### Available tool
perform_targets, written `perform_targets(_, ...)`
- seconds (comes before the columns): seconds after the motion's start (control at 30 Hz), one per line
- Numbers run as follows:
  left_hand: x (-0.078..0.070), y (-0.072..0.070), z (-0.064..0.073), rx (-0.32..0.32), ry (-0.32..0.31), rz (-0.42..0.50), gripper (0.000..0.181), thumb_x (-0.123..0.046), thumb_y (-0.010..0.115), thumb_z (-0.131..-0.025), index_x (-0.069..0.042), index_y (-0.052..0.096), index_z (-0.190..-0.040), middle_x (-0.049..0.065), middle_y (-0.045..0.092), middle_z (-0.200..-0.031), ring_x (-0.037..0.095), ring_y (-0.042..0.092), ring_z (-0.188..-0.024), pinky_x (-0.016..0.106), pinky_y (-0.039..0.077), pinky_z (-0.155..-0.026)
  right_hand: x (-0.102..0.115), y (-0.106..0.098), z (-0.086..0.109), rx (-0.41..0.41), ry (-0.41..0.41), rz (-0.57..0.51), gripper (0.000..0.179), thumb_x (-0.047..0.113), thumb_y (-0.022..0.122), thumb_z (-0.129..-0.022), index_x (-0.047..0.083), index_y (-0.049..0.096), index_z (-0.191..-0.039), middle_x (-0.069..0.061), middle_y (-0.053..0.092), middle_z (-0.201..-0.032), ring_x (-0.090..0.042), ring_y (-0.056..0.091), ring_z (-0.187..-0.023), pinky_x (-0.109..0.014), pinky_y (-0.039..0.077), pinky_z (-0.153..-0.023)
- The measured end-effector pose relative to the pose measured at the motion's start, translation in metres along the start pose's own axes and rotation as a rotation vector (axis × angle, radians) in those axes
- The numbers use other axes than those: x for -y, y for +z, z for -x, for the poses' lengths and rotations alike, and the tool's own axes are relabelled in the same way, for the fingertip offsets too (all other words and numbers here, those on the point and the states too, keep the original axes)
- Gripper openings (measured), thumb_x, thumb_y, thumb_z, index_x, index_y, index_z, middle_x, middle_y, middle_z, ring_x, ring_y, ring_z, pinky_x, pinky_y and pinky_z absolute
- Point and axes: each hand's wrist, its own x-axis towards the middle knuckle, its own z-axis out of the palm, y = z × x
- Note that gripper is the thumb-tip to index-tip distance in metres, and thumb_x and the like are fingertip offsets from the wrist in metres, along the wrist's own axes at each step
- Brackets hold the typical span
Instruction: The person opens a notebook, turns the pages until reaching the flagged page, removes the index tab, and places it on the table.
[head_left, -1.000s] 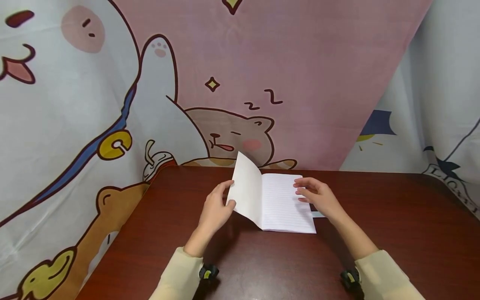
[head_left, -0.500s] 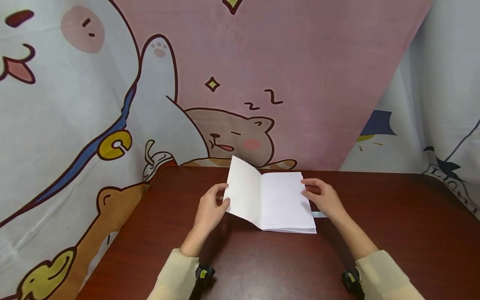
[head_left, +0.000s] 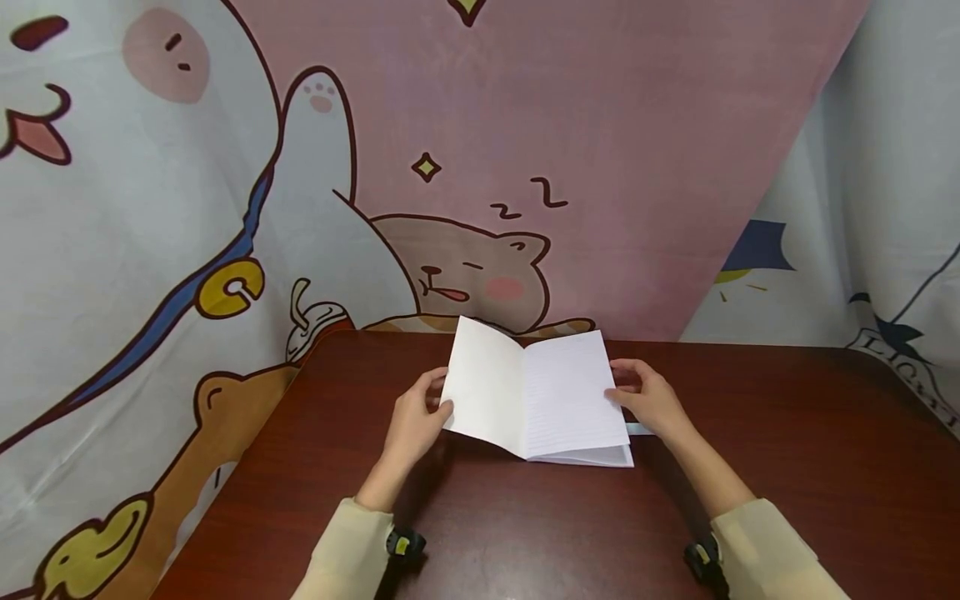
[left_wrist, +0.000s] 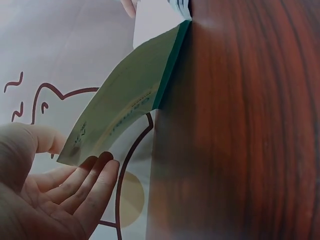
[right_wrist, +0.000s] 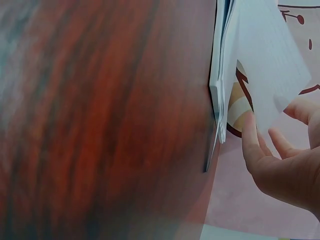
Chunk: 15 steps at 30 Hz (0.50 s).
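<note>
A notebook lies open on the brown table, its white front cover raised at a slant on the left. My left hand pinches the cover's outer edge, thumb on the inner face and fingers behind. The left wrist view shows the cover's pale greenish outside with faint print and a dark green spine strip. On the right, my right hand pinches the outer edge of a lifted lined page. In the right wrist view this page stands away from the remaining pages below it.
A pale flat strip sticks out from under the notebook's right side. Dark reddish-brown table surrounds the notebook. Behind the table's back edge hangs a cloth printed with cartoon animals.
My left hand has moved left, opening the cover wider. My right hand has closed on a page's right edge and raised it off the pages beneath.
</note>
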Motion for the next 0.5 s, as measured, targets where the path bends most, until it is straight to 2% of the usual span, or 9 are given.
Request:
perform_targets(0.17,0.006,0.0,0.0,0.007,-0.016,0.002,0.048,-0.001,0.064,-0.086,-0.004,0.06,-0.134,0.017,0.07,-0.118,0.027,0.07,-0.093,0.032,0.053,-0.075,-0.001,0.001,0.0,0.021,0.006,-0.037,0.056,0.011,0.065,-0.094,-0.008,0.043,-0.141,-0.034,0.056,-0.132,-0.038,0.066,-0.105,-0.037,0.06,-0.08)
perform_targets(0.5,0.019,0.001,-0.001,0.013,-0.042,0.013,0.05,0.0,0.064,-0.083,-0.004,0.061,-0.133,0.019,0.071,-0.118,0.028,0.071,-0.092,0.034,0.055,-0.077,-0.002,0.002,0.0,0.043,0.035,-0.032,0.056,0.013,0.065,-0.095,-0.007,0.042,-0.143,-0.032,0.06,-0.127,-0.03,0.066,-0.099,-0.037,0.059,-0.081)
